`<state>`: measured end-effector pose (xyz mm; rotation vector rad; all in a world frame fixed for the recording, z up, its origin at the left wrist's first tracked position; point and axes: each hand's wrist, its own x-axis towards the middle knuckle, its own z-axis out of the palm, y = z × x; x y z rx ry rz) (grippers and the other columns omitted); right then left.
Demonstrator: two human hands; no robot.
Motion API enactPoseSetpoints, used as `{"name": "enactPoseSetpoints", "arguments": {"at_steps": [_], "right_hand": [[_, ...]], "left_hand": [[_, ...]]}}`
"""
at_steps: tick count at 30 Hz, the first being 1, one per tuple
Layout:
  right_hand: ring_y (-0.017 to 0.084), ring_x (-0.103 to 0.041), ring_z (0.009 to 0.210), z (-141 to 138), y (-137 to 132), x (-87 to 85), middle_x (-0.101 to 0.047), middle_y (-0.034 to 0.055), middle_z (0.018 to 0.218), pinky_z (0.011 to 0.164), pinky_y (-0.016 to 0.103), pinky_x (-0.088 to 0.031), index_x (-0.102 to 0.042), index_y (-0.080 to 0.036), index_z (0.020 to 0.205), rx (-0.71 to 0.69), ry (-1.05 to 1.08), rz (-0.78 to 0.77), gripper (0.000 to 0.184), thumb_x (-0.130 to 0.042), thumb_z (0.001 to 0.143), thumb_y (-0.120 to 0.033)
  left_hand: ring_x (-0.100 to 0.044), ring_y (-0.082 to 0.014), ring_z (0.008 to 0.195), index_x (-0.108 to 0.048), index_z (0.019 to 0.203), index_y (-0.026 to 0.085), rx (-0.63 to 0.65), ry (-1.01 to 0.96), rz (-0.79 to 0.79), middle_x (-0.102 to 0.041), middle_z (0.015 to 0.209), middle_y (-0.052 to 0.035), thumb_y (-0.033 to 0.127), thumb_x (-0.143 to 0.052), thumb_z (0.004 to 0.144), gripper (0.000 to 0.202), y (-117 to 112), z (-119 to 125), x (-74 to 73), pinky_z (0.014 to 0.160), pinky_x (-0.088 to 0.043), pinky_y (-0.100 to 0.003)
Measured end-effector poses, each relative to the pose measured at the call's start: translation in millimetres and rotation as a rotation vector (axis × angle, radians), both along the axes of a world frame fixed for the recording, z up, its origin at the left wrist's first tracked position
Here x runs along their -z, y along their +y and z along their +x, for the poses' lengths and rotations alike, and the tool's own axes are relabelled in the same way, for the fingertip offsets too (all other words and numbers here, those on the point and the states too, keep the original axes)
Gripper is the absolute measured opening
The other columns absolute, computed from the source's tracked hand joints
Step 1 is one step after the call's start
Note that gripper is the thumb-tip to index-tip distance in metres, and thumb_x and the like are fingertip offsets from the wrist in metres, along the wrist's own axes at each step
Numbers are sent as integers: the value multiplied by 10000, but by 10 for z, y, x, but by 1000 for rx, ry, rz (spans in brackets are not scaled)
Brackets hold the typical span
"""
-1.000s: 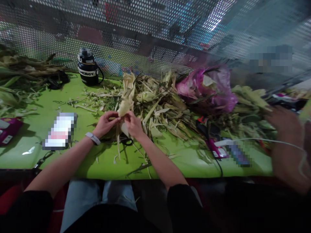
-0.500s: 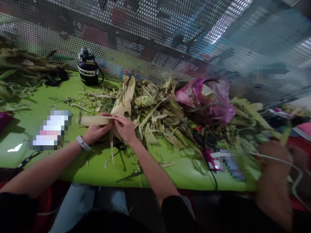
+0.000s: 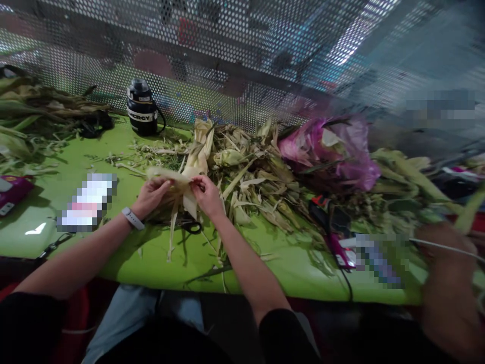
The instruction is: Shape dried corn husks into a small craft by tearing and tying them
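Observation:
A pale corn husk (image 3: 163,174) stretches between my two hands over the green table. My left hand (image 3: 152,196), with a light band on its wrist, pinches the husk from the left. My right hand (image 3: 207,196) is closed with its fingertips on the husk's right end; some of its fingers are hidden. Paler husk pieces (image 3: 190,203) hang down between the hands, and a thin strip (image 3: 172,237) dangles below. Just behind lies a bundle of cream husks (image 3: 197,156). Near my right wrist a black loop, seemingly a scissors handle (image 3: 194,227), shows on the table.
Dry husks (image 3: 261,187) are heaped to the right, near a pink plastic bag (image 3: 326,151). A black bottle (image 3: 141,108) stands at the back before a perforated metal screen (image 3: 235,55). A phone (image 3: 89,202) lies left. A co-worker's arm (image 3: 449,273) is at the far right.
The husk has turned and now bends between my hands, with pieces hanging below. My right hand has shifted slightly right. The whole view has shifted a little.

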<state>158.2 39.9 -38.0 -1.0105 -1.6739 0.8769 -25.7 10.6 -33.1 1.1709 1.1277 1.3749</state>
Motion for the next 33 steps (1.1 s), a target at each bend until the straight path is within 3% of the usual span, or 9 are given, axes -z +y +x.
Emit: {"name": "enactPoseSetpoints", "arguments": {"at_steps": [4, 9, 12, 15, 18, 21, 26, 33], "right_hand": [[186, -697, 792, -115, -82, -25, -724, 74, 954, 760, 311, -555, -542, -201, 1102, 124, -124, 201, 344, -634, 818, -371], [179, -681, 731, -219, -69, -121, -713, 61, 883, 700, 297, -532, -576, -201, 958, 147, -247, 283, 203, -548, 857, -374], [170, -658, 675, -204, 25, -170, -700, 42, 786, 662, 283, -505, -596, -194, 897, 108, -234, 222, 190, -513, 864, -362], [152, -605, 580, -184, 90, -155, -654, 7, 653, 595, 260, -468, -606, -192, 857, 82, -171, 114, 225, -519, 863, -400], [137, -579, 570, -170, 106, -90, -641, -2, 653, 575, 243, -448, -618, -186, 862, 41, -111, 63, 269, -516, 868, -435], [135, -573, 595, -151, 103, -35, -644, 4, 695, 571, 236, -442, -632, -178, 886, -11, -80, 32, 300, -514, 866, -453], [132, -560, 606, -139, 80, -14, -632, 9, 702, 562, 233, -434, -657, -169, 859, -77, -59, -18, 294, -529, 848, -433], [128, -535, 590, -135, 52, -46, -624, 4, 667, 553, 236, -438, -696, -169, 797, -109, 5, -81, 254, -583, 783, -396]], "left_hand": [[-565, -148, 693, -646, 789, 204, -72, 92, 78, -632, 735, -13, 489, -670, 771, 287, 108, 75, -47, 617, -477, -264], [-567, -136, 683, -631, 809, 154, -32, 82, 63, -637, 740, -21, 462, -686, 761, 317, 201, 60, -143, 603, -460, -242], [-609, -151, 739, -639, 903, 137, 47, 27, 51, -679, 837, -43, 419, -747, 705, 362, 207, -11, -173, 648, -506, -254], [-641, -147, 747, -638, 882, 145, 117, -67, -4, -685, 857, -31, 351, -777, 671, 325, 189, -92, -138, 699, -553, -280], [-651, -125, 723, -625, 834, 155, 85, -178, -46, -665, 806, -5, 326, -765, 675, 273, 165, -145, -64, 725, -568, -280], [-663, -124, 750, -604, 994, 190, 137, -235, -60, -672, 871, -7, 356, -764, 695, 378, 149, -160, -5, 729, -571, -275], [-648, -108, 692, -458, 1226, 284, 155, -182, -12, -638, 828, 42, 382, -707, 780, 521, 124, -149, 13, 699, -562, -261], [-594, -105, 675, -494, 1174, 253, 162, -117, 37, -595, 811, 35, 411, -662, 820, 423, 76, -126, -20, 662, -528, -233]]}}
